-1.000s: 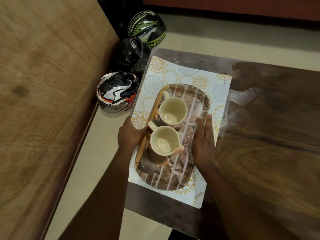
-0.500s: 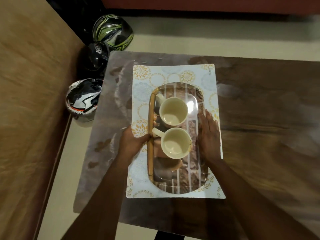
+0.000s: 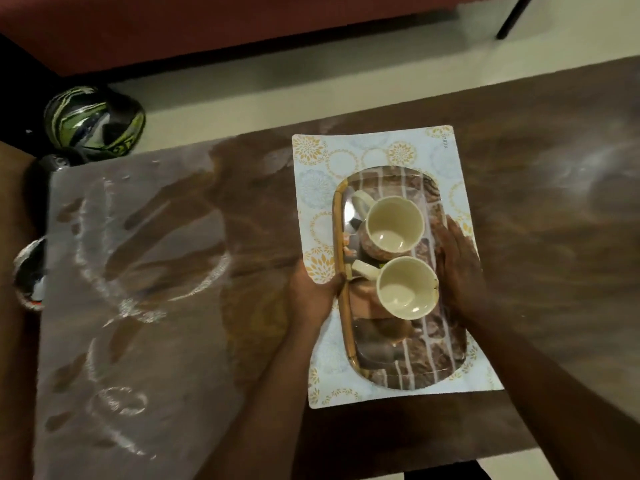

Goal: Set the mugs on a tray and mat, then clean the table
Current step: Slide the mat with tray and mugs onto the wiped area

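Two cream mugs stand on an oblong patterned tray (image 3: pixel 424 370): the far mug (image 3: pixel 393 227) and the near mug (image 3: pixel 406 286), both empty with handles to the left. The tray lies on a pale floral mat (image 3: pixel 375 152) on the dark wooden table (image 3: pixel 540 202). My left hand (image 3: pixel 313 291) grips the tray's left rim beside the near mug. Pressed flat against the tray's right rim is my right hand (image 3: pixel 457 266), fingers together and pointing away from me.
The table's left part (image 3: pixel 138 271) shows whitish smears and ring marks. Helmets lie on the floor past the table's left edge: a green-black one (image 3: pixel 93 121) and a white-black one (image 3: pixel 29 275). A red-brown sofa base (image 3: pixel 207 26) runs along the back.
The tray and mat, held by both hands, have slid right across the table, away from the left edge and the helmets. The smeared left part of the table is now uncovered.
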### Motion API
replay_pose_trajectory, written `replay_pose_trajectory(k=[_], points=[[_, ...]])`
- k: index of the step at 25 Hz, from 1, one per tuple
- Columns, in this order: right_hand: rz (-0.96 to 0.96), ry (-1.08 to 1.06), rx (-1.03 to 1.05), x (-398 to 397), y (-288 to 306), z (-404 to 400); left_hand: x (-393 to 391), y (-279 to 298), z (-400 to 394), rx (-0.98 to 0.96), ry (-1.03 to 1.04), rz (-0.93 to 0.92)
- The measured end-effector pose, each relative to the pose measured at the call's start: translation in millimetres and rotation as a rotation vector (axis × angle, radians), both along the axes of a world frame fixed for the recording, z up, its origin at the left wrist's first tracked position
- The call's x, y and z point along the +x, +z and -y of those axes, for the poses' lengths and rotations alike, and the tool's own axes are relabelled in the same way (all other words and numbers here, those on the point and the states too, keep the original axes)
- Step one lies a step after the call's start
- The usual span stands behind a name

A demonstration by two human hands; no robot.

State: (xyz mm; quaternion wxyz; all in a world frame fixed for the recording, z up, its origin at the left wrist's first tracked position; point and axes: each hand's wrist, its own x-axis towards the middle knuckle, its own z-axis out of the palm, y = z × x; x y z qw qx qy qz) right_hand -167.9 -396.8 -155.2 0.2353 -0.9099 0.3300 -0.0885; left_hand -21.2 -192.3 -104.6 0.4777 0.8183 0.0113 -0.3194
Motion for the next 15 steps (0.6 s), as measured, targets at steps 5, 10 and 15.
replay_pose_trajectory(k=[5,10,15], points=[[-0.034,-0.058,-0.070,-55,0,75,-46,-1,83,-0.019,-0.047,0.004],[-0.077,-0.025,-0.072,-87,0,112,-77,-1,127,0.044,-0.083,0.018],[0.194,-0.181,0.177,-90,30,111,-68,11,129,0.242,-0.102,0.403]])
